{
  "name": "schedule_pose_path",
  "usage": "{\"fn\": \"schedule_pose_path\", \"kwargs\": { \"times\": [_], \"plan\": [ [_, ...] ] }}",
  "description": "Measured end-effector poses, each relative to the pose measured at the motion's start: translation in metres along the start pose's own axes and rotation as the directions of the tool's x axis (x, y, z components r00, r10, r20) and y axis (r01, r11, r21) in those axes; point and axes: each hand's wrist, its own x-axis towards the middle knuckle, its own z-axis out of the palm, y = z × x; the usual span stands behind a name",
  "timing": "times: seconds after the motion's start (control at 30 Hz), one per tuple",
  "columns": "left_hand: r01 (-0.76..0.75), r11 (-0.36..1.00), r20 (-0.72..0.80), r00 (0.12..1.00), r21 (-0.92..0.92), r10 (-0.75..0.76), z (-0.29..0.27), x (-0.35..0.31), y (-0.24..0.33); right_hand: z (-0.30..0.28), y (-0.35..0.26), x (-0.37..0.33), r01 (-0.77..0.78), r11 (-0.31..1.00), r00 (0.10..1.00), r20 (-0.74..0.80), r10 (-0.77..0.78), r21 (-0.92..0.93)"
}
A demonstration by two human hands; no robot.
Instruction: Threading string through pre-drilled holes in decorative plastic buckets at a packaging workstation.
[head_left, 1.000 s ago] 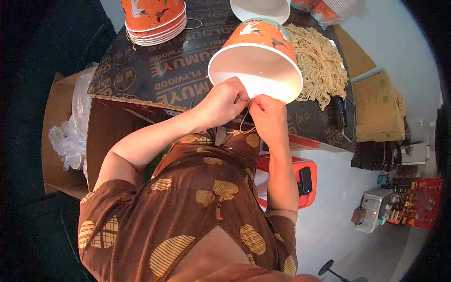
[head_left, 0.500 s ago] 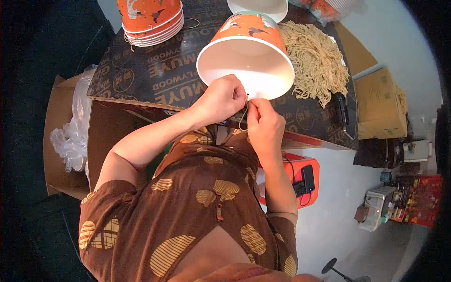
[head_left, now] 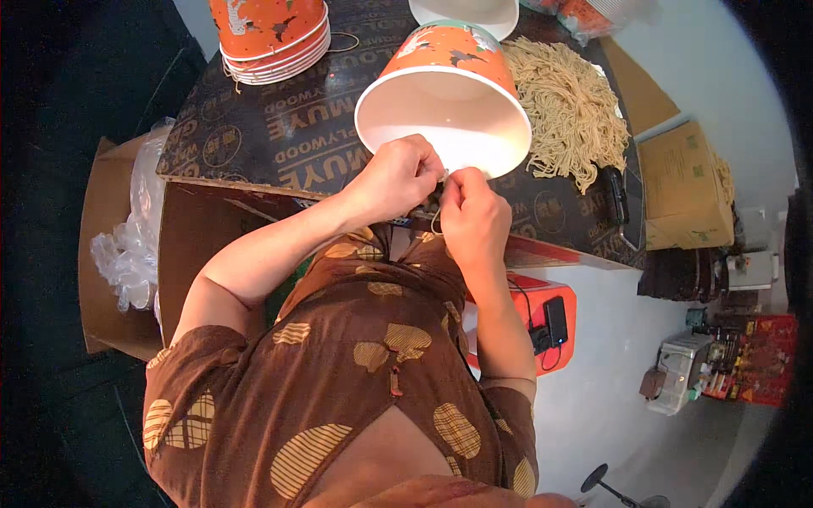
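An orange paper bucket [head_left: 457, 57] with a white inside lies tipped on the table, its open mouth facing me. At the near edge of its rim, my left hand [head_left: 396, 176] is closed in a pinch, thumb against forefinger. My right hand [head_left: 476, 212] pinches right beside it, the fingertips of both almost meeting. A thin beige cord [head_left: 434, 223] runs between them and hangs in a small loop below; its end at the fingertips is mostly hidden. To the right of the bucket lies a tangled heap of similar beige cords [head_left: 563, 110].
A stack of orange buckets [head_left: 271, 38] with cord handles stands at the far left of the dark plywood table [head_left: 246, 127]. A black-handled tool [head_left: 616, 195] lies by the cords. Cardboard boxes [head_left: 688, 190] flank the table; a red stool [head_left: 559, 296] carries a black device.
My right hand has shifted slightly up and left, its fingertips closing in on the left hand's. Less of the cord shows now. The bucket and my left hand have hardly moved.
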Motion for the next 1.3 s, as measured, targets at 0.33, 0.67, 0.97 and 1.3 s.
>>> {"fn": "schedule_pose_path", "kwargs": {
  "times": [0.33, 0.67, 0.97, 1.3],
  "plan": [
    [-0.091, 0.995, -0.006, 0.996, 0.040, 0.091, 0.000, 0.001, -0.010, -0.002, 0.003, 0.004, -0.029, 0.995, 1.000, 0.011, 0.028, 0.091],
    [-0.240, 0.955, -0.060, 0.965, 0.175, 0.254, 0.004, 0.005, -0.015, -0.008, -0.004, -0.010, 0.023, 0.996, 0.997, -0.076, -0.017, 0.090],
    [-0.080, 0.994, -0.021, 0.996, 0.079, 0.082, 0.001, 0.003, -0.002, -0.017, -0.007, -0.037, 0.226, 0.940, 0.972, 0.114, -0.203, -0.256],
    [0.023, 0.999, 0.029, 0.999, 0.024, -0.024, -0.002, 0.002, 0.006, -0.029, -0.004, -0.039, 0.209, 0.976, 0.974, -0.073, -0.213, -0.058]
  ]
}}
